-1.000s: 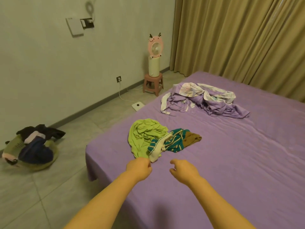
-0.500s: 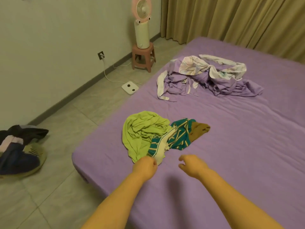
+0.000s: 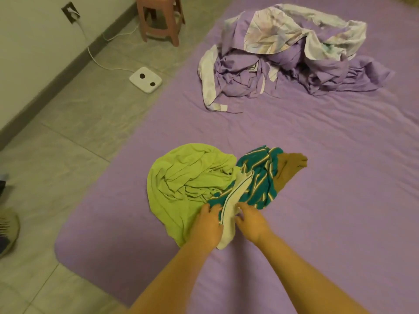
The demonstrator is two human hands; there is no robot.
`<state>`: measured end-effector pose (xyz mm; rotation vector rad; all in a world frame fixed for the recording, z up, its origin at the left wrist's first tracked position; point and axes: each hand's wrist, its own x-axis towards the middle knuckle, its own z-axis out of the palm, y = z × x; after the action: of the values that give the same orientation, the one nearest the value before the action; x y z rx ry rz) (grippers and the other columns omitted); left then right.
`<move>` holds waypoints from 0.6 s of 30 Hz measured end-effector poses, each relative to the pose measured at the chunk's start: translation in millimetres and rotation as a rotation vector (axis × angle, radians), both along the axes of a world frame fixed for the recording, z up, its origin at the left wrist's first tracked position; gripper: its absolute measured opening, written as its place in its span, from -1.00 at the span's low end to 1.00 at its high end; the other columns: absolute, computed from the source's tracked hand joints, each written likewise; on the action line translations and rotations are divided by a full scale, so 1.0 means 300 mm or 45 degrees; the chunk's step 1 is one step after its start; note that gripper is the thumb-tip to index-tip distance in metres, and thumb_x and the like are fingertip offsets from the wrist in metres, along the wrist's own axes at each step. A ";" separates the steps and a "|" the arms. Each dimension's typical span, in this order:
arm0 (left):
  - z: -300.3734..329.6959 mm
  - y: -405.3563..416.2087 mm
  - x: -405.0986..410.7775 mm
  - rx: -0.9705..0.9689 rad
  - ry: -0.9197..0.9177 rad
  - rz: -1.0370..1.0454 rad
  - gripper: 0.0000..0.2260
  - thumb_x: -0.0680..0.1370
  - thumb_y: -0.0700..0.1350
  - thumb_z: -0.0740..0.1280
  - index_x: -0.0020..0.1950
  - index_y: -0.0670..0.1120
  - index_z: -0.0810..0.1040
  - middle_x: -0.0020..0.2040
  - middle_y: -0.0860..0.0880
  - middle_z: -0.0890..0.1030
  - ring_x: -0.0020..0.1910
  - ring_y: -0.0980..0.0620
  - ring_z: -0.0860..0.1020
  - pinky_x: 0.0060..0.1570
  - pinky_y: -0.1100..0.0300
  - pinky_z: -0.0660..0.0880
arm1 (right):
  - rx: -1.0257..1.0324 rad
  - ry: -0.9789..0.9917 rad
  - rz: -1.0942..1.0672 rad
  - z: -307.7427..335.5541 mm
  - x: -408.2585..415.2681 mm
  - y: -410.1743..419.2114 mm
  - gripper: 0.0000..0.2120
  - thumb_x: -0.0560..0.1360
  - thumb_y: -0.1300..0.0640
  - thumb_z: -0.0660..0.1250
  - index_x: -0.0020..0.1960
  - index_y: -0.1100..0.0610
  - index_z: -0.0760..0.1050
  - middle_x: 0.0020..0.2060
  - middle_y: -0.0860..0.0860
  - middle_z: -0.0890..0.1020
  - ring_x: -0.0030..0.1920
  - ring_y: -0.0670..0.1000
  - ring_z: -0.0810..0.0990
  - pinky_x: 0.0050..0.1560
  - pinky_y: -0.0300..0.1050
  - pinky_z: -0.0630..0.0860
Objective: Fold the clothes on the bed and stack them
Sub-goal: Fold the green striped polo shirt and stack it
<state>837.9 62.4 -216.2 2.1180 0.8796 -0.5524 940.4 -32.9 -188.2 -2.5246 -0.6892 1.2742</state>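
A small heap of clothes lies near the bed's front-left corner: a crumpled lime green garment (image 3: 188, 177), a teal striped garment (image 3: 258, 177) with a white edge (image 3: 235, 200), and a brown piece (image 3: 290, 166). My left hand (image 3: 207, 225) rests on the green garment with its fingertips at the teal cloth. On the other side of the white edge, my right hand (image 3: 251, 219) touches it with curled fingers. Whether either hand grips the cloth is unclear.
The bed (image 3: 317, 223) has a purple sheet. A crumpled purple and white bedding pile (image 3: 290, 57) lies farther back. On the tiled floor to the left are a white scale (image 3: 145, 80), a pink stool (image 3: 161, 21) and a wall socket with cable (image 3: 70, 12).
Both hands moved forward from just short of the heap onto the clothes. The view tilted down and closer; the fan and curtain left the frame.
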 end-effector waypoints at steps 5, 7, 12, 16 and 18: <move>-0.029 0.014 0.011 -0.149 -0.008 0.208 -0.41 0.55 -0.20 0.33 0.52 -0.02 0.16 0.37 -0.10 0.32 0.30 -0.08 0.42 0.24 0.12 0.41 | 0.033 0.146 -0.492 -0.051 -0.038 0.031 -0.62 0.55 0.24 0.23 0.34 0.24 0.30 0.14 0.19 0.56 0.14 0.18 0.52 0.04 -0.10 0.41; 0.000 0.020 0.019 -0.212 -0.063 0.271 -0.42 0.52 -0.21 0.36 0.50 -0.01 0.23 0.37 -0.08 0.37 0.33 -0.04 0.40 0.27 0.14 0.38 | 0.073 0.123 -0.576 -0.032 -0.033 0.028 -0.66 0.53 0.24 0.26 0.29 0.24 0.37 0.05 0.15 0.59 0.06 0.14 0.54 -0.05 -0.14 0.40; 0.163 0.049 0.110 -0.400 -0.361 0.358 -0.46 0.41 -0.17 0.40 0.31 0.23 0.38 0.28 -0.06 0.51 0.24 -0.02 0.51 0.23 0.04 0.47 | 0.438 -0.017 -0.768 0.109 0.047 0.006 -0.71 0.48 0.27 0.33 0.20 0.17 0.47 -0.25 -0.01 0.49 -0.28 -0.10 0.45 -0.31 -0.38 0.37; 0.377 0.048 0.212 -0.367 -0.425 0.133 -0.30 0.34 -0.18 0.45 0.43 0.13 0.30 0.23 -0.05 0.37 0.15 0.13 0.41 0.17 0.47 0.29 | 0.703 -0.137 -0.848 0.298 0.151 -0.009 -0.71 0.48 0.29 0.35 0.19 0.15 0.47 -0.20 -0.07 0.48 -0.16 -0.02 0.50 -0.08 -0.10 0.49; 0.495 0.024 0.252 -0.262 -0.428 -0.039 -0.24 0.39 -0.22 0.47 0.50 0.05 0.21 0.27 -0.09 0.28 0.19 0.10 0.36 0.17 0.47 0.22 | 0.822 -0.163 -0.862 0.407 0.203 -0.037 -0.76 0.49 0.30 0.34 0.14 0.14 0.49 -0.20 -0.09 0.49 -0.09 0.02 0.52 -0.05 -0.10 0.48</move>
<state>913.6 69.5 -67.7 1.9630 0.5757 -0.2758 1001.4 -44.0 -66.0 -2.0214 -0.1715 0.5415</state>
